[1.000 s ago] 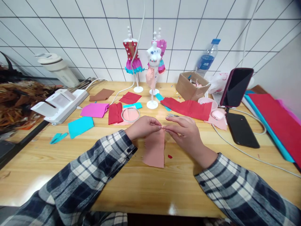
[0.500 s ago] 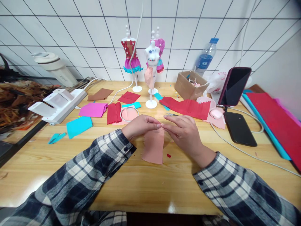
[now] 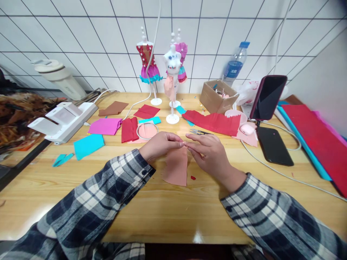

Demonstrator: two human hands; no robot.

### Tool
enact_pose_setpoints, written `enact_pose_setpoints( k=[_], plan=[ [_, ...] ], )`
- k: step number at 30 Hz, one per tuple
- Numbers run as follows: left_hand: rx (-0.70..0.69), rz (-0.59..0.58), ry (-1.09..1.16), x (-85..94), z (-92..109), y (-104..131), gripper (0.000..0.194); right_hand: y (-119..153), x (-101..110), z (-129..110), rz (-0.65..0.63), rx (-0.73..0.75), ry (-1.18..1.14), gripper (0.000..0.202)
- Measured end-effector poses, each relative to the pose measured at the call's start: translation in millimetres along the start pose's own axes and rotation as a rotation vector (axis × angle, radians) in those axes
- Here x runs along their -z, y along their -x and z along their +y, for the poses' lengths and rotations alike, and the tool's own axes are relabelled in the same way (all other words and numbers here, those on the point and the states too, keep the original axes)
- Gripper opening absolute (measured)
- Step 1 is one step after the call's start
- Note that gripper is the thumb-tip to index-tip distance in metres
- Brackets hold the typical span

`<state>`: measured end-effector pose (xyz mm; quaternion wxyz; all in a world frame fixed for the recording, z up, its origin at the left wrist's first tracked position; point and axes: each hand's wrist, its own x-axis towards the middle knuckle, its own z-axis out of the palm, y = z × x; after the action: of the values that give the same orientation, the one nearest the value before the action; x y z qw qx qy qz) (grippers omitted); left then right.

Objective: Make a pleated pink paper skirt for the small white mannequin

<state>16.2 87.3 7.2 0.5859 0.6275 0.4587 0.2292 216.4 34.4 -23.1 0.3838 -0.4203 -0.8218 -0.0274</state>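
A strip of pink crepe paper (image 3: 176,166) hangs down over the table from between my hands. My left hand (image 3: 164,146) pinches its top edge between thumb and fingers. From the other side, my right hand (image 3: 207,153) closes thumb and fingertips on the same top corner, its upper fingers stretched forward. The fingertips of both hands nearly meet there, and the pinched bit of paper is mostly hidden. Just beyond my right fingers lie small thread snips (image 3: 199,131). Behind my left hand, a silver ring (image 3: 147,138) rests on a pink piece.
Small dress forms, one a white mannequin (image 3: 172,65), stand at the back. Red crepe paper (image 3: 214,122), a cardboard box (image 3: 217,101), a phone on a stand (image 3: 268,97) and a dark phone (image 3: 274,146) are right. Left are a power strip (image 3: 70,124) and blue paper (image 3: 89,146).
The view has shifted slightly, and more of the thread snips shows beyond my right hand. Both hands keep their pinch on the pink paper with hardly any movement.
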Motion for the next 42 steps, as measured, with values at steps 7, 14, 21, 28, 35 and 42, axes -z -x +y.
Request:
enact_pose_setpoints(
  k=[7,14,21,28,35,42],
  plan=[
    [-0.090,0.032,-0.120,-1.5,-5,-3,0.019,0,-4,0,0.023,-0.257,-0.236,0.018],
    [-0.251,0.125,-0.262,-2.0,-9,-7,0.018,-7,-3,12,-0.094,-0.607,-0.513,0.029],
    [-0.246,0.150,-0.399,-6.7,-11,-8,0.019,-11,-14,12,-0.147,-0.656,-0.599,0.015],
    [-0.201,0.176,-0.424,-8.2,-12,-10,0.024,-13,-19,22,-0.214,-0.761,-0.758,0.023],
    [-0.173,0.124,-0.533,-1.0,-22,-13,0.033,-14,-21,28,-0.201,-0.704,-0.560,0.010],
    [-0.352,0.212,-0.883,11.7,-26,-22,0.042,-15,-28,34,-0.214,-0.577,-0.293,0.009]
  ],
)
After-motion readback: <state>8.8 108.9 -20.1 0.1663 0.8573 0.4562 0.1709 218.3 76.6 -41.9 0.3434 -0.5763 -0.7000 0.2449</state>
